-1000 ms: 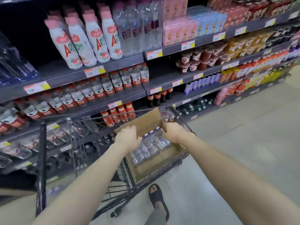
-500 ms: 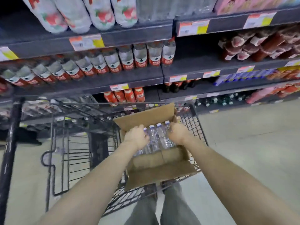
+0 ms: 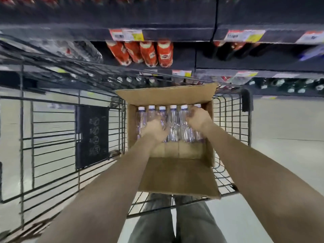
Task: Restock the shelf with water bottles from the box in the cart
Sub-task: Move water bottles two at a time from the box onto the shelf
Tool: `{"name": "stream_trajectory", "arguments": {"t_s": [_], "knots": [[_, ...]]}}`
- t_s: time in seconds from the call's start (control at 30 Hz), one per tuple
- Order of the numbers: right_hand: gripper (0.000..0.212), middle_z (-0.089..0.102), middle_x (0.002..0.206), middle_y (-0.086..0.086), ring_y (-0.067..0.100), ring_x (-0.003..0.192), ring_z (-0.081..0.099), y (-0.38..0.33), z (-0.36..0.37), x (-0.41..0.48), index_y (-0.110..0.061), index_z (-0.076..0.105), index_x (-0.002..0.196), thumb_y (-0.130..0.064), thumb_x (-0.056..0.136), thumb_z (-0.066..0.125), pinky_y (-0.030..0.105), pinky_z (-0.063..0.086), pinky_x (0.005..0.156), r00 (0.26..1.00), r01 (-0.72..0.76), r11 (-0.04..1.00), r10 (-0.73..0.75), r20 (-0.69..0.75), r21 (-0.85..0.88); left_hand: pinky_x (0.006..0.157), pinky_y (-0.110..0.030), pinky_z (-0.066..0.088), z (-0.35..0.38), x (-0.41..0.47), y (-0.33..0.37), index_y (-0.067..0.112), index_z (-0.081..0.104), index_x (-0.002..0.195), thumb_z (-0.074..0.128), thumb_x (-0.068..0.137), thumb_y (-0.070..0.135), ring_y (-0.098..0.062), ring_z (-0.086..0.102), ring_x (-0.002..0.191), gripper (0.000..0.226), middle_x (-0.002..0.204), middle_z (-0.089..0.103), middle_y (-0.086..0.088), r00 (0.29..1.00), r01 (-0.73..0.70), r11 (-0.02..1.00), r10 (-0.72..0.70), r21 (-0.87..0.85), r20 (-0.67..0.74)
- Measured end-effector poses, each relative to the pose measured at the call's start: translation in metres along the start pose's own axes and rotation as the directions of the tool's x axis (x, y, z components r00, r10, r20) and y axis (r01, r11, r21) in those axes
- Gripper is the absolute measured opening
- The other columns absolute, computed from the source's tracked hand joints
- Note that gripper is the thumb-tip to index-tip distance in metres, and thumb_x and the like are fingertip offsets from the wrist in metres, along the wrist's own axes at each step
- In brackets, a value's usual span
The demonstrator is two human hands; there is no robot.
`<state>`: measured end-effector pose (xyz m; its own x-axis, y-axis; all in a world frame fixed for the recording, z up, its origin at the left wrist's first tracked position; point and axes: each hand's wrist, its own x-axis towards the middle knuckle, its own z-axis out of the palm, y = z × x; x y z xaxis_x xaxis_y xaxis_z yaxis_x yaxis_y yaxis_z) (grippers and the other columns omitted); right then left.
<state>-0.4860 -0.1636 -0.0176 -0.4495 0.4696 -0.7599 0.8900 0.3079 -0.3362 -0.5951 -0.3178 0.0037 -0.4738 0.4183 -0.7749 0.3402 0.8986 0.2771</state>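
1. Water bottles (image 3: 173, 123) stand in a single row of about six at the far end of the box (image 3: 175, 149). Both hands are down among them.
2. On the row's left part, the left hand (image 3: 154, 129) has its fingers curled round the bottle bodies. At the row's right end, the right hand (image 3: 199, 119) is curled over the upper part of the bottles. The backs of the hands hide how many bottles each one grips.
3. Clear, smooth bottles taken several at a time could slip from the fingers as they come up.
4. Bottles left behind lose their neighbours' support. They could topple toward the bare cardboard at the near end of the box.
5. The far flap (image 3: 166, 94) stands up between the row and the shelf (image 3: 175, 35). A bottle carried low and straight ahead could catch on it.
6. The cart (image 3: 231, 120) holds the box in its near corner. Leaning on the box could make the cart roll, if its wheels are free.
7. White caps (image 3: 173, 106) point up and away from the person, toward the shelf. Each bottle's long axis runs from its base near the middle of the box to its cap at the far wall. The bottles look upright, but a slight backward lean cannot be ruled out.
8. Red-labelled bottles (image 3: 147, 53) fill the shelf level ahead. The slot for the water is not visible.
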Motion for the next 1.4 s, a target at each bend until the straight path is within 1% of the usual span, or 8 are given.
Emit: {"name": "stream_trajectory", "arguments": {"t_s": [0.23, 0.37, 0.5, 0.73, 0.97, 1.13, 1.33, 1.4], "knots": [[0.055, 0.069, 0.123, 0.015, 0.033, 0.110, 0.067, 0.009, 0.018, 0.038, -0.014, 0.053, 0.140, -0.036, 0.092, 0.070, 0.042, 0.057, 0.094, 0.999, -0.041, 0.999, 0.041, 0.018, 0.011, 0.083, -0.044, 0.061, 0.024, 0.048, 0.002, 0.018, 0.055, 0.135, 0.058, 0.100, 0.047, -0.032, 0.070, 0.099, 0.045, 0.112, 0.071, -0.011, 0.999, -0.024, 0.997, 0.027, 0.076, -0.037], [0.071, 0.053, 0.144, 0.015, 0.033, 0.126, 0.057, 0.012, 0.033, 0.062, -0.011, 0.042, 0.148, -0.040, 0.090, 0.072, 0.044, 0.047, 0.107, 0.997, -0.056, 0.994, 0.061, 0.050, -0.097, 0.112, -0.052, 0.041, 0.039, 0.079, 0.011, 0.020, 0.037, 0.156, 0.054, 0.097, 0.060, -0.040, 0.034, 0.145, 0.073, 0.158, 0.032, -0.017, 1.000, -0.023, 0.956, 0.025, 0.292, -0.006], [0.083, 0.035, 0.157, 0.015, 0.032, 0.135, 0.050, 0.017, 0.045, 0.075, -0.006, 0.034, 0.153, -0.045, 0.090, 0.072, 0.043, 0.041, 0.109, 0.998, -0.030, 0.959, 0.045, 0.048, -0.283, 0.116, -0.048, 0.032, 0.053, 0.104, 0.015, 0.013, 0.037, 0.155, 0.053, 0.090, 0.074, -0.042, 0.031, 0.138, 0.090, 0.152, 0.029, -0.022, 1.000, -0.011, 0.894, 0.006, 0.449, 0.011], [0.090, 0.051, 0.143, 0.018, 0.036, 0.124, 0.060, 0.016, 0.050, 0.089, -0.002, 0.036, 0.146, -0.044, 0.082, 0.082, 0.042, 0.052, 0.093, 0.998, -0.022, 0.931, 0.039, 0.040, -0.365, 0.111, -0.043, 0.032, 0.061, 0.130, 0.015, 0.016, 0.058, 0.134, 0.057, 0.072, 0.091, -0.037, 0.033, 0.133, 0.098, 0.146, 0.032, -0.017, 1.000, 0.028, 0.858, -0.026, 0.512, -0.010], [0.067, 0.061, 0.124, 0.015, 0.032, 0.109, 0.063, 0.028, 0.059, 0.098, -0.008, 0.045, 0.136, -0.005, 0.078, 0.079, 0.029, 0.052, 0.078, 0.986, -0.160, 0.983, 0.163, -0.026, 0.093, 0.112, -0.038, 0.027, 0.065, 0.137, 0.011, 0.027, 0.061, 0.131, 0.083, 0.057, 0.077, -0.035, 0.029, 0.132, 0.092, 0.144, 0.028, -0.011, 0.995, 0.103, 0.970, -0.096, 0.219, -0.040], [0.067, 0.070, 0.114, 0.013, 0.028, 0.107, 0.068, 0.038, 0.055, 0.089, -0.004, 0.061, 0.126, -0.016, 0.067, 0.089, 0.028, 0.056, 0.084, 0.986, -0.163, 0.976, 0.167, -0.013, 0.143, 0.113, -0.036, 0.025, 0.077, 0.117, 0.007, 0.029, 0.055, 0.132, 0.089, 0.061, 0.055, -0.032, 0.030, 0.132, 0.083, 0.138, 0.031, -0.008, 0.989, 0.068, 0.996, -0.074, -0.054, -0.131], [0.093, 0.066, 0.121, 0.006, 0.023, 0.114, 0.061, 0.042, 0.044, 0.068, -0.007, 0.059, 0.130, -0.034, 0.050, 0.100, 0.037, 0.055, 0.096, 0.991, -0.132, 0.961, 0.133, 0.013, 0.242, 0.088, -0.014, 0.050, 0.099, 0.087, -0.014, 0.022, 0.046, 0.132, 0.094, 0.071, 0.015, 0.014, 0.061, 0.091, 0.078, 0.106, 0.058, 0.015, 0.983, -0.144, 0.814, 0.054, -0.563, -0.173], [0.094, 0.063, 0.127, 0.008, 0.028, 0.121, 0.057, 0.043, 0.048, 0.058, -0.009, 0.055, 0.132, -0.035, 0.054, 0.099, 0.042, 0.052, 0.100, 0.993, -0.107, 0.968, 0.114, -0.018, 0.226, 0.091, -0.019, 0.055, 0.103, 0.082, -0.022, 0.026, 0.047, 0.127, 0.096, 0.068, 0.012, 0.010, 0.066, 0.095, 0.078, 0.109, 0.066, 0.012, 0.979, -0.171, 0.765, 0.060, -0.621, -0.196]]}}
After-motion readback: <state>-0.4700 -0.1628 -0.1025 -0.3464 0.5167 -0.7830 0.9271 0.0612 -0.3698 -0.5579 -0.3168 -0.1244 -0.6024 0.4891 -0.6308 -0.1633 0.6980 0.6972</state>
